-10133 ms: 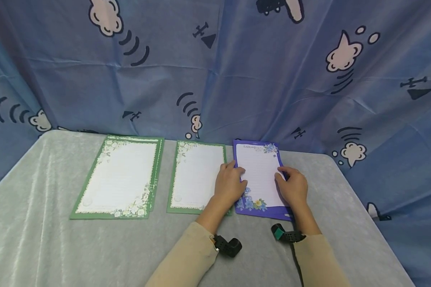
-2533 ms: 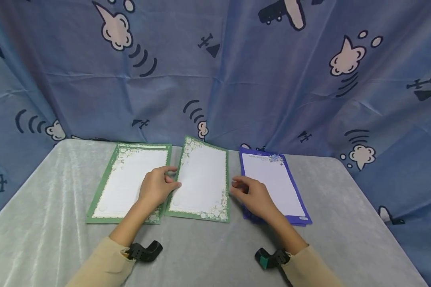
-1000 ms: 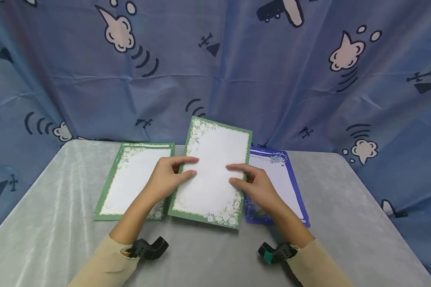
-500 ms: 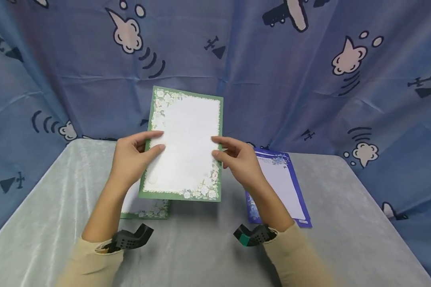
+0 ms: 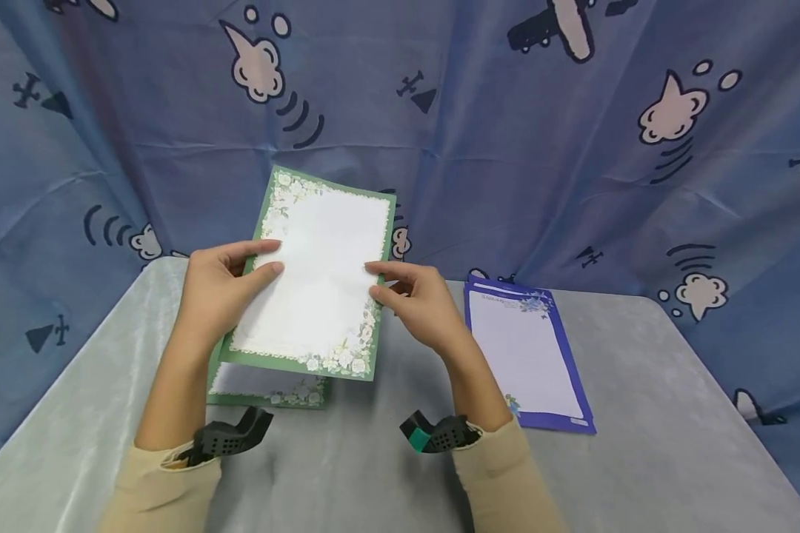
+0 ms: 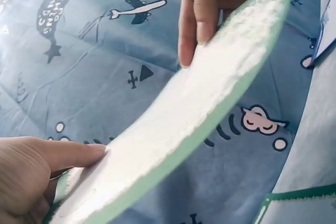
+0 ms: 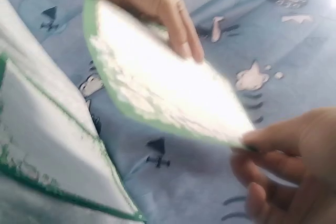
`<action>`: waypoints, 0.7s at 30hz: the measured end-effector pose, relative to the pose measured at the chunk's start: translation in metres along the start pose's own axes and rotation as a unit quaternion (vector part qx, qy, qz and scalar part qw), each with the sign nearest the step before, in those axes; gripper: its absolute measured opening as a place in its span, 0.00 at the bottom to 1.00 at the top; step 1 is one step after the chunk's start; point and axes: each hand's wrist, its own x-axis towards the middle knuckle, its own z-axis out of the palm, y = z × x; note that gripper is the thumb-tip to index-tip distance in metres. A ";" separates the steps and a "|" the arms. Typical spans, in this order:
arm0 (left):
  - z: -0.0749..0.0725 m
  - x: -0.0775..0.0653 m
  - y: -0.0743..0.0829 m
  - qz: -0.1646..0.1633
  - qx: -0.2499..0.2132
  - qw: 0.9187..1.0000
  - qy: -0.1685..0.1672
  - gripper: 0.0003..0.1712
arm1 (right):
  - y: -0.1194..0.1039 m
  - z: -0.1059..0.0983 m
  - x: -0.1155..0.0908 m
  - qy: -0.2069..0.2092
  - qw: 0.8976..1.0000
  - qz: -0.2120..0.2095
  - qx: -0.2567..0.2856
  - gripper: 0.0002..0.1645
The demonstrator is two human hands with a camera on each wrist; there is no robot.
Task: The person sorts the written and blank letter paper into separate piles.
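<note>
A sheet of green-bordered letter paper (image 5: 320, 274) with white flowers in two corners is held up, tilted, above the table in the head view. My left hand (image 5: 216, 289) pinches its left edge between thumb and fingers. At the opposite edge, my right hand (image 5: 416, 303) pinches it the same way. The wrist views show the letter paper (image 6: 157, 129) bowing between both hands. Partly hidden beneath it lies more green-bordered letter paper (image 5: 267, 385) on the table.
Purple-bordered letter paper (image 5: 523, 355) with blue flowers lies stacked on the right of the grey-clothed table (image 5: 667, 429). A blue printed curtain (image 5: 493, 148) hangs behind the table's far edge.
The middle green-bordered letter paper was lying on the table between the other piles. Both hands took its edges, lifted it and carried it left, over the green-bordered pile.
</note>
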 end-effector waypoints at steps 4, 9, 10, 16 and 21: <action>-0.001 0.001 -0.003 -0.010 0.022 1.000 -0.018 0.17 | 0.009 0.005 0.002 -0.002 1.000 -0.005 -0.012 0.21; -0.002 0.002 -0.009 -0.025 0.051 0.997 -0.048 0.16 | 0.014 0.009 0.004 -0.008 1.000 0.004 -0.022 0.20; -0.003 0.002 -0.010 -0.026 0.059 0.996 -0.056 0.16 | 0.015 0.009 0.005 -0.012 1.000 0.006 -0.025 0.20; -0.005 0.006 -0.022 -0.026 0.109 0.988 -0.106 0.18 | 0.022 0.015 0.008 -0.027 0.998 0.012 -0.048 0.20; -0.003 0.009 -0.030 -0.038 0.126 0.981 -0.140 0.17 | 0.029 0.020 0.011 -0.035 0.998 0.010 -0.053 0.19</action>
